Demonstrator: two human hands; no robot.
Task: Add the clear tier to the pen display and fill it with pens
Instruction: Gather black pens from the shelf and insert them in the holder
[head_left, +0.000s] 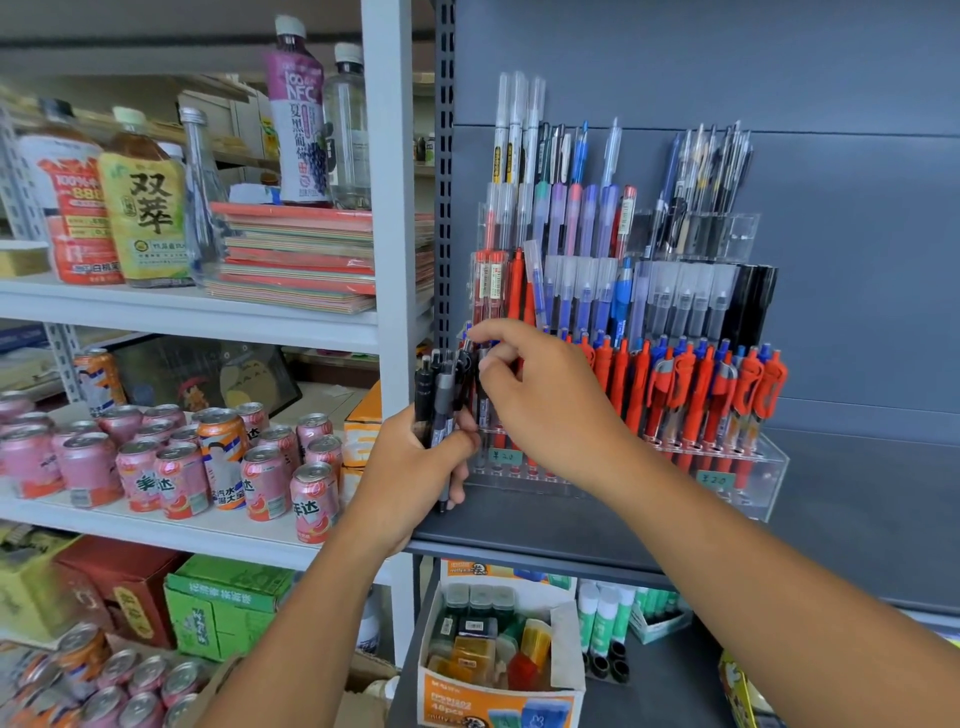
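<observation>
Head view: a stepped pen display (623, 291) of clear, glossy acrylic stands on a dark grey metal shelf (571, 525), against a matte grey back panel. Its front clear tier (748, 467), a transparent box with round holes along the top, holds a row of orange-red click pens (696, 395) across its middle and right; its left end is hidden behind the hands. The left hand (410, 467) is closed around a bundle of slim black and grey pens (439, 400), held upright just in front of the tier's left end. The right hand (540, 395) has fingers curled, pinching the top of one dark pen (482, 395) at that end; whether the tip sits in a hole cannot be told. Higher tiers carry frosted, blue, red and black pens. To the left, white shelves hold pink drink cans (171, 467), bottles and stacked notebooks (306, 254). Below, an open cardboard box (498, 691) holds small coloured items.
</observation>
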